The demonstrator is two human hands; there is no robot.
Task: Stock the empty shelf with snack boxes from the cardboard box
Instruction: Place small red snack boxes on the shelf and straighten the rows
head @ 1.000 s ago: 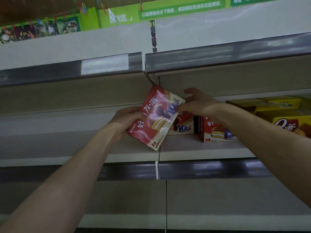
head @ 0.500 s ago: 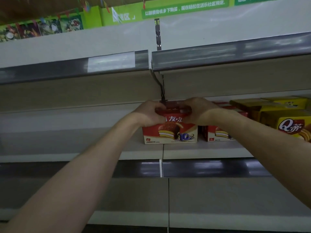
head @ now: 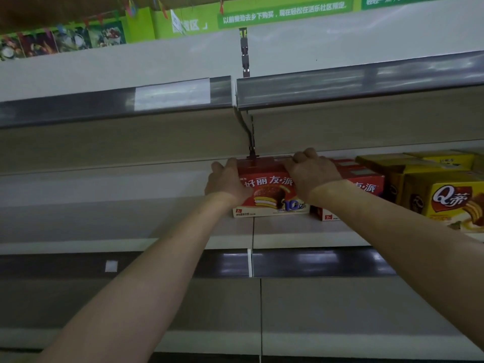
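Head view is looking up and forward at a shop shelf (head: 162,221), where the person is gripping one red snack box (head: 264,197) from both ends. The left hand (head: 226,183) is holding the box's left end, its fingers bending round the top left corner. The right hand (head: 313,171) is curling over the top right corner, with its knuckles bent and its fingers reaching across the top of the box toward the back. The red snack box is standing upright on the shelf with its long printed face turned outward, right above the seam where two shelf panels are meeting. A second red box (head: 369,186) of the same kind is sitting just beside it on the right, partly hidden by the right forearm; whether the two are touching I cannot tell. Further right, yellow boxes (head: 445,200) are standing in a stack on the same shelf. A metal bracket (head: 247,134) is hanging down from the upper shelf (head: 340,87) to just above the held box. A green banner (head: 282,14) is running along the wall at the top.
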